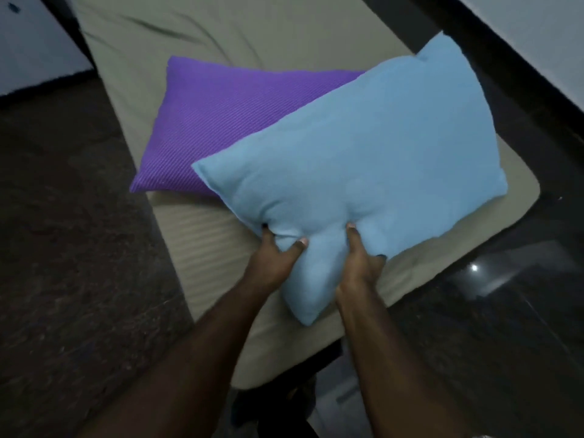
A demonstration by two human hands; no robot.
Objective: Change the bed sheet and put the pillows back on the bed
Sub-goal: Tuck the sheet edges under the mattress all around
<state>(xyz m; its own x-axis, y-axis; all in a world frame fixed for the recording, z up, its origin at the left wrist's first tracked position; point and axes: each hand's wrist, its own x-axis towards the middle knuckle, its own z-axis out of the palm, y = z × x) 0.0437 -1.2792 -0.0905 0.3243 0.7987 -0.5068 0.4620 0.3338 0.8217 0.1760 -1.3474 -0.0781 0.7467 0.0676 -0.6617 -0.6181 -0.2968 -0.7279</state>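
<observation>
Left hand (274,255): gripped the near edge of the light blue pillow (373,172); thumb tip pressed into the top of the fabric, the other fingers curled beneath and mostly hidden; forearm entered from the bottom of the frame.
Right hand (360,259): gripped the same near edge, just beside the left hand; fingers dug into the cover, a fold of blue fabric bunched between the two hands.
Light blue pillow: held by both hands at one long edge — its near corner hung down between the forearms; the far end lay over the bed toward the right; whether the far part rested on the sheet or was lifted could not be told; it overlapped the near right part of the purple pillow (221,121).
Purple pillow: ribbed cover; lay flat on the beige bed sheet (284,33), beyond and to the left of the blue pillow; partly covered by it.
Beige bed sheet: covered the mattress (202,254); creases showed toward the far end; the near rounded corner of the mattress showed at right, below the blue pillow.
Surroundings: dark speckled floor (63,248) to the left of the bed — a glossy dark floor (505,311) with a light reflection to the right.
</observation>
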